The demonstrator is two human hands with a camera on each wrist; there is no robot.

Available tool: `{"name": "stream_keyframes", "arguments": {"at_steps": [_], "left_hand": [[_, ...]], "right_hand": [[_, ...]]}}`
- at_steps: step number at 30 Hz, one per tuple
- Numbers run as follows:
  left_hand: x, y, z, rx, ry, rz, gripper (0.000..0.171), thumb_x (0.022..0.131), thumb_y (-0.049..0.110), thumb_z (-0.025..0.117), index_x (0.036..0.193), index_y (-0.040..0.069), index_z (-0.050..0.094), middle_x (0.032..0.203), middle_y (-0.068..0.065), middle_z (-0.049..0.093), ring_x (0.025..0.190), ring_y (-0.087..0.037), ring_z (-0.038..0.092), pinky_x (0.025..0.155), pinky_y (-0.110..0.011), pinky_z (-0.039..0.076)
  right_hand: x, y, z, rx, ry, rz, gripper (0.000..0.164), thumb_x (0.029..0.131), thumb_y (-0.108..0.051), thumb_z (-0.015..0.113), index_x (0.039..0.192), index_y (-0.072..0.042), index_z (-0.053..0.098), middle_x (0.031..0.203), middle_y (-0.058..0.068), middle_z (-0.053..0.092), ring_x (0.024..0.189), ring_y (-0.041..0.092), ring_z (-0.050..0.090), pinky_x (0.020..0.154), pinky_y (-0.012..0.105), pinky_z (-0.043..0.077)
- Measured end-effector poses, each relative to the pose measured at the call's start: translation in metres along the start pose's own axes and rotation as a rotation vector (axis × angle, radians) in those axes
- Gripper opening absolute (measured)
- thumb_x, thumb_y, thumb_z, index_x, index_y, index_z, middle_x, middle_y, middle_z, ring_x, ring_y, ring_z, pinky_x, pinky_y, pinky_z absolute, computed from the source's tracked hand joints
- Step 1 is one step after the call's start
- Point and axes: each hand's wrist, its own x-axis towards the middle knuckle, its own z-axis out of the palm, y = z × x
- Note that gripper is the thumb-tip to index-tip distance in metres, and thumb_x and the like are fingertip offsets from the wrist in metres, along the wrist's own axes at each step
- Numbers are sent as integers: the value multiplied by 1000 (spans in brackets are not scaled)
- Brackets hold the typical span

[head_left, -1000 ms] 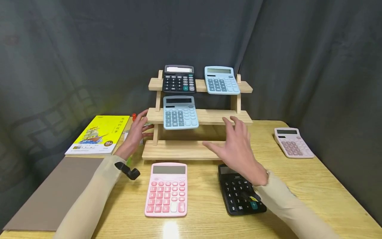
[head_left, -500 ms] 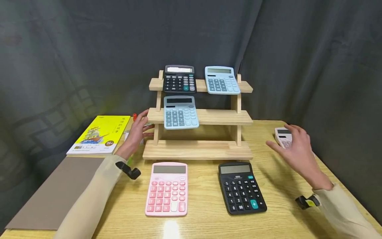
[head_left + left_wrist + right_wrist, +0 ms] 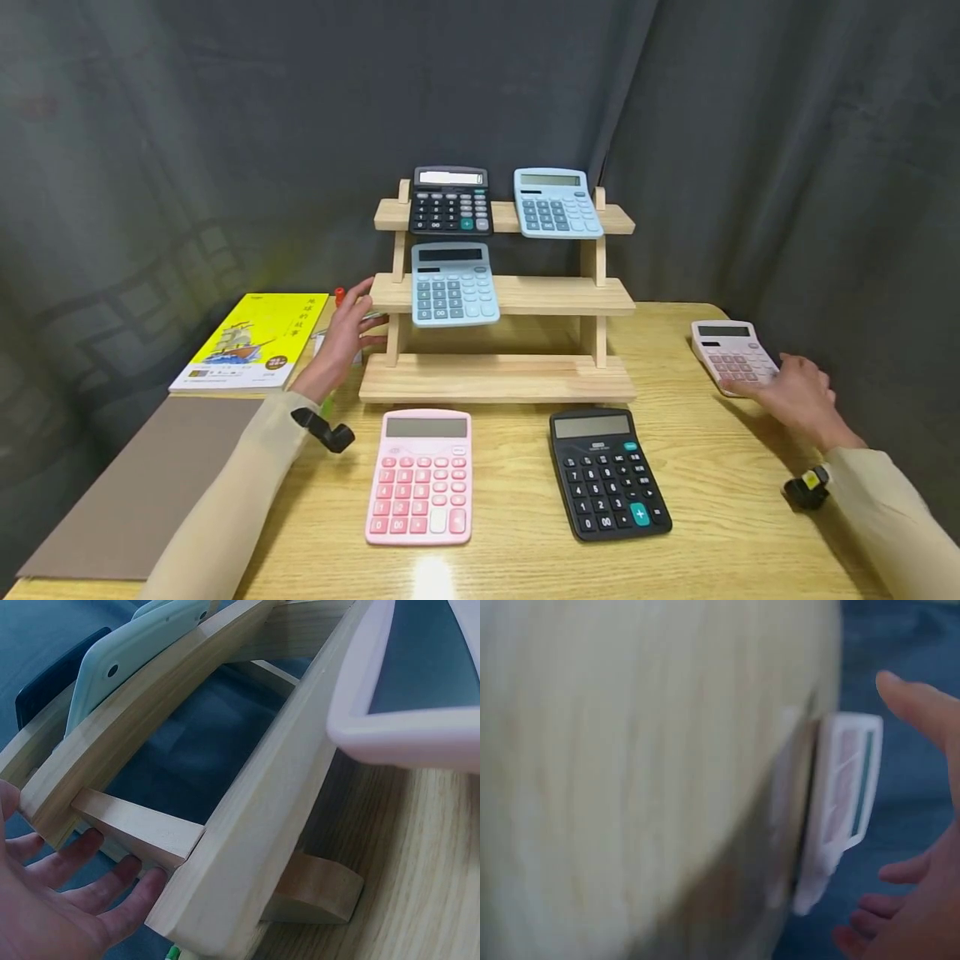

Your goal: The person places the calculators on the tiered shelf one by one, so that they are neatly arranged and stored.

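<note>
In the head view my left hand (image 3: 339,346) is at the left end of the three-tier wooden rack (image 3: 495,379). Seen from the left wrist, its spread fingers (image 3: 116,881) touch the rack's side piece. My right hand (image 3: 798,400) reaches beside a pale pink calculator (image 3: 738,358) at the table's right edge. Thumb and fingers stand apart around it in the right wrist view, where the calculator (image 3: 840,787) looks blurred. A black calculator (image 3: 452,200) and a light blue calculator (image 3: 558,203) lean on the top tier. Another light blue calculator (image 3: 454,283) leans on the middle tier.
A pink calculator (image 3: 418,477) and a black calculator (image 3: 609,473) lie on the table before the rack. At left are a yellow book (image 3: 251,337) and a brown board (image 3: 150,483). Dark curtains (image 3: 825,208) hang close behind and to the right.
My right hand has moved from in front of the rack to the right, then down beside the pale pink calculator. My left hand has stayed at the rack.
</note>
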Motion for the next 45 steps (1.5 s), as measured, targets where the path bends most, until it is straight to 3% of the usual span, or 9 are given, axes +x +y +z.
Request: {"name": "stream_keyframes", "arguments": {"at_steps": [6,13,16,27,35,45], "left_hand": [[2,-1,1,-8,-2,3,57,109,40,34,163,23,21,158,-16,35,136,-41,46,106,-56,43],[4,0,3,-21,-7,7,57,109,41,35,162,24,21,159,-16,34,136,-41,46,108,-60,39],[4,0,3,-21,-6,3,57,109,40,35,163,24,20,159,-17,34,136,-41,45,109,-61,38],[4,0,2,-13,-3,-9,58,110,40,34,163,23,20,160,-17,32,137,-43,43,109,-59,38],[4,-1,0,-8,-1,-12,57,110,41,34,163,25,21,160,-16,33,137,-44,43,109,-59,38],[3,-3,-1,-17,1,-7,58,109,41,34,163,24,21,159,-16,33,136,-42,45,108,-58,40]], "right_hand": [[12,12,3,-53,-110,64,127,82,-68,68,135,34,14,126,54,20,112,67,24,91,76,27],[21,20,5,-9,-264,151,134,78,-77,62,136,31,9,119,49,17,106,60,22,90,74,29],[22,20,6,-6,-287,170,134,78,-79,60,137,30,8,118,49,16,106,60,21,90,74,30],[18,8,9,-28,-221,203,125,78,-72,66,128,33,20,109,47,25,102,59,25,84,69,33],[9,-4,15,-42,-105,115,115,74,-65,75,122,30,32,107,44,34,101,58,28,85,68,28],[-10,-33,14,-7,78,28,114,76,-59,79,129,29,30,109,44,33,105,59,25,86,68,23]]}}
